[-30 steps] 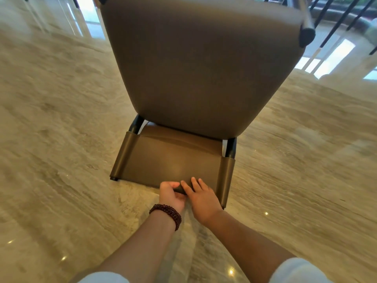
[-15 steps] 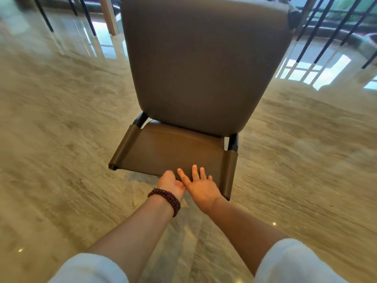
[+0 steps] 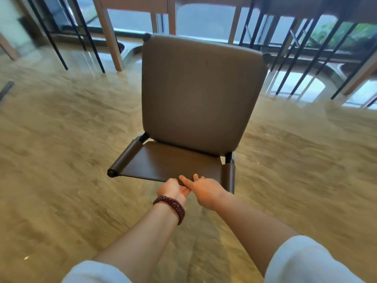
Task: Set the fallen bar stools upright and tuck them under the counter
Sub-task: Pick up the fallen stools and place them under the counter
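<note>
A brown leather bar stool is tipped back towards me, its padded seat facing me and its backrest nearest my hands. My left hand, with a dark bead bracelet on the wrist, curls under the backrest's top edge. Right beside it, my right hand grips the same edge, thumb and fingers over the leather. The stool's black leg ends show behind the seat; the rest of the legs is hidden.
The polished marble floor spreads on all sides. Along the back stands a counter on pale wooden legs before windows. Thin black legs of other stools cluster at the right and left.
The stool's backrest has risen off the floor in both hands and the seat has swung away from me. The view has lifted, so the counter legs and windows now show.
</note>
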